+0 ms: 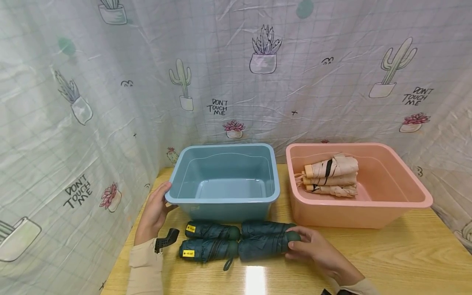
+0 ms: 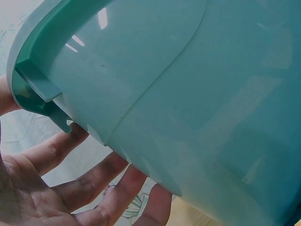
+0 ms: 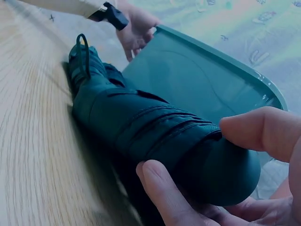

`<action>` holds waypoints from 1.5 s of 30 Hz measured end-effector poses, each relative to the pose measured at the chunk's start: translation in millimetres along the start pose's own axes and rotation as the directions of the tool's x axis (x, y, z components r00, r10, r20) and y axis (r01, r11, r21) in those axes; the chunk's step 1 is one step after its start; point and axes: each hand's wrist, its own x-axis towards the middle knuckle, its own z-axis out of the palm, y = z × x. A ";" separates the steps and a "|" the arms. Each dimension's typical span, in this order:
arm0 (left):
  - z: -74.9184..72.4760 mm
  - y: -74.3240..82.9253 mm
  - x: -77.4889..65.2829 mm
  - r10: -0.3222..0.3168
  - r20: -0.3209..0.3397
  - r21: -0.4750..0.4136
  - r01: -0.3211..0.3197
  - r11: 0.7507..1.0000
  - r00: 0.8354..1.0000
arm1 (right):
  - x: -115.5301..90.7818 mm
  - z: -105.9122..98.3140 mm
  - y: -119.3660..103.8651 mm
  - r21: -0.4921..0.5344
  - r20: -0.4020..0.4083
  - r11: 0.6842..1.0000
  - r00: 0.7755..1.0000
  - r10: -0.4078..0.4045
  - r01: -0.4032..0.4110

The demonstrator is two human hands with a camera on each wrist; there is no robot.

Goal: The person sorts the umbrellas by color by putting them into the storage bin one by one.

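Note:
My left hand (image 1: 156,211) holds the left side of a blue plastic bin (image 1: 221,201), thumb at the rim and fingers against the outer wall (image 2: 155,108). In front of that bin, several dark green folding umbrellas lie in two pairs on the table. My right hand (image 1: 307,246) grips the rounded handle end of the front right umbrella (image 1: 263,246), thumb on one side and fingers on the other. That umbrella (image 3: 141,122) fills the middle of the right wrist view. Another umbrella (image 1: 263,228) lies just behind it. Two more umbrellas (image 1: 208,250) with yellow labels lie to the left.
At the right stands a pink bin (image 1: 354,205) with three beige folded umbrellas (image 1: 333,174) in it. A cloth printed with cacti (image 1: 313,102) hangs behind and to the left of the wooden table (image 1: 368,250).

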 end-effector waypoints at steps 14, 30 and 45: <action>0.6 0.2 0.3 -0.016 -0.006 0.002 0.016 1.000 1.000 | 4.3 9.7 -3.4 0.009 -0.101 1.000 0.995 -0.025 0.026; 0.6 -0.4 -0.6 -0.008 0.004 -0.018 0.009 1.000 1.000 | 3.6 21.9 -15.4 -0.082 -0.065 0.991 0.992 -0.111 0.105; -0.4 -1.9 0.8 0.000 0.011 -0.032 0.000 0.999 1.000 | 3.1 29.7 -33.9 -0.108 -0.004 0.979 0.985 -0.175 0.173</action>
